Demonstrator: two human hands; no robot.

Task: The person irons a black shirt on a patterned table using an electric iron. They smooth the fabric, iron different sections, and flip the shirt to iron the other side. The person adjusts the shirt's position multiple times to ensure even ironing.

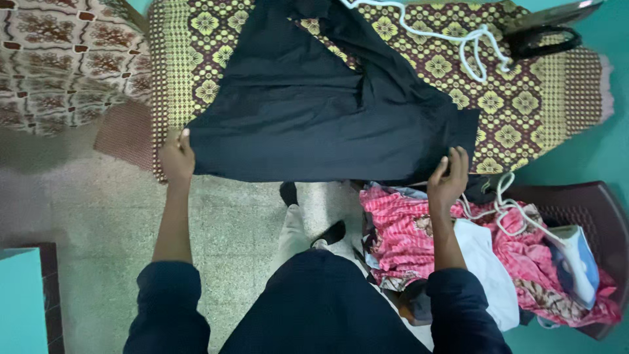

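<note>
1. Fingers of left hand [177, 157] and right hand [449, 177] are pinching the near hem corners of the dark garment [321, 118].
2. Garment is lying spread on the patterned ironing counter [524, 111], hem pulled taut, likely for flattening.
3. Clothes pile [419, 229] is sitting just right.

No packages, labels, signs or screens show in this view.
</note>
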